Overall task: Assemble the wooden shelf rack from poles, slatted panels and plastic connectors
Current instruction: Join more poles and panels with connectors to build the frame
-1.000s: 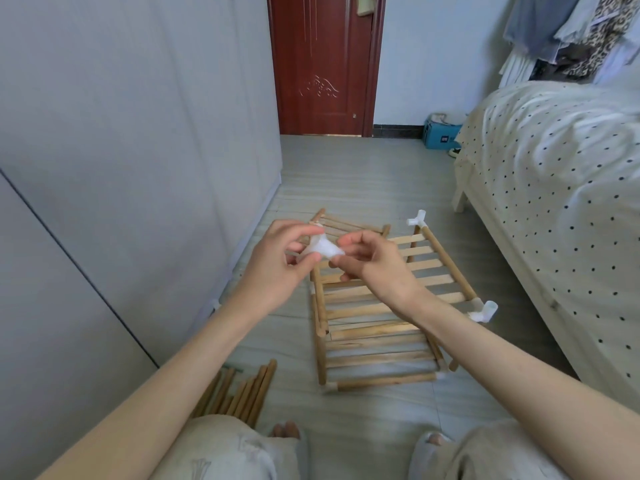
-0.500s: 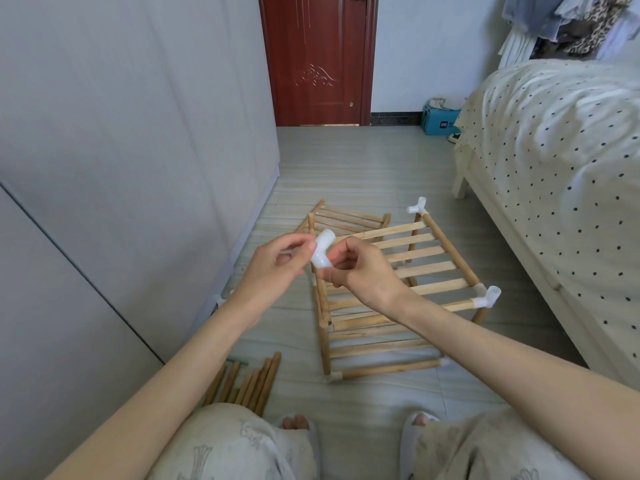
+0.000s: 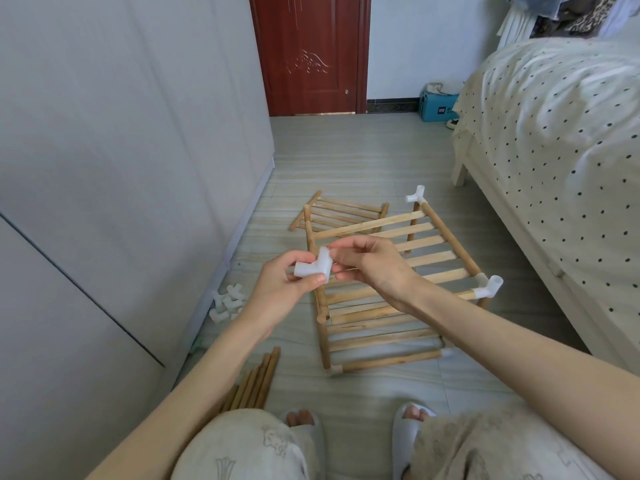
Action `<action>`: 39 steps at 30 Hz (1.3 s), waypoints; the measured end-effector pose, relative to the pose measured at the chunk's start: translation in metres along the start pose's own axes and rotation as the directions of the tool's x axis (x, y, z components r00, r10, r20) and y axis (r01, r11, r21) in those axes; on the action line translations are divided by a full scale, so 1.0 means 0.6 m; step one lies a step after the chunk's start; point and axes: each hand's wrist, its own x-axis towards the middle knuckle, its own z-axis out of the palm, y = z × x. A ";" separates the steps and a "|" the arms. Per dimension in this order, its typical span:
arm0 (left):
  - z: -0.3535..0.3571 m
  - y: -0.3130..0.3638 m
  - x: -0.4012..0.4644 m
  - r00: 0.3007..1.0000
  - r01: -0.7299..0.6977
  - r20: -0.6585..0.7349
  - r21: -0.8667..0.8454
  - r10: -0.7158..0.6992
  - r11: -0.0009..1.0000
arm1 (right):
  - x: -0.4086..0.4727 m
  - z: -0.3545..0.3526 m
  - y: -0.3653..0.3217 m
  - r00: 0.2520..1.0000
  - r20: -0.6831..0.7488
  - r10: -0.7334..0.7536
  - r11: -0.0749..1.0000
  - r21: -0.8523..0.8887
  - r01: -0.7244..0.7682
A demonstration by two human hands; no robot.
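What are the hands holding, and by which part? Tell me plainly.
A white plastic connector. The left hand pinches its lower body and left-pointing socket between thumb and fingers; the right hand touches its upright socket with the fingertips.

Translucent white connector (image 3: pixel 316 268); pale natural-wood slatted panel (image 3: pixel 391 268) and poles (image 3: pixel 256 382) — light tan. Door (image 3: pixel 308 53) deep red-brown. Bedspread (image 3: pixel 561 140) cream with small black dots. Floor (image 3: pixel 349 161) grey, streaked — box (image 3: pixel 438 107) blue, slippers (image 3: pixel 405 434) pale grey.
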 end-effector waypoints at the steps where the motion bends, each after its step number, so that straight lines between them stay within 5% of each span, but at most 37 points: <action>1: 0.006 -0.008 0.001 1.000 0.006 0.000 0.015 -0.006 1.000 | 0.002 -0.001 0.003 1.000 0.008 -0.006 0.998 -0.056 0.006; 6: 0.040 -0.049 0.004 0.999 0.031 -0.024 0.097 -0.029 0.995 | 0.013 -0.013 0.033 1.000 0.011 0.013 0.974 -0.228 -0.010; 10: 0.066 -0.083 0.004 0.982 -0.085 -0.140 0.282 0.129 0.956 | 0.026 -0.015 0.063 0.999 -0.033 0.042 0.946 -0.319 -0.050; 18: 0.071 -0.126 0.039 0.978 0.028 -0.207 0.191 0.012 0.981 | 0.056 -0.036 0.120 0.997 -0.072 -0.022 0.933 -0.359 -0.005; 22: 0.068 -0.157 0.038 0.978 0.138 -0.178 0.153 -0.110 0.979 | 0.060 -0.063 0.172 0.995 -0.080 -0.060 0.738 -0.674 -0.010; 29: 0.069 -0.176 0.027 0.984 0.155 -0.095 0.052 -0.149 0.987 | 0.063 -0.085 0.241 0.987 0.144 0.069 0.174 -0.976 0.130; 39: 0.078 -0.183 0.020 0.998 0.054 -0.023 -0.042 -0.055 0.998 | 0.073 -0.088 0.240 0.991 0.136 0.017 0.204 -0.970 0.129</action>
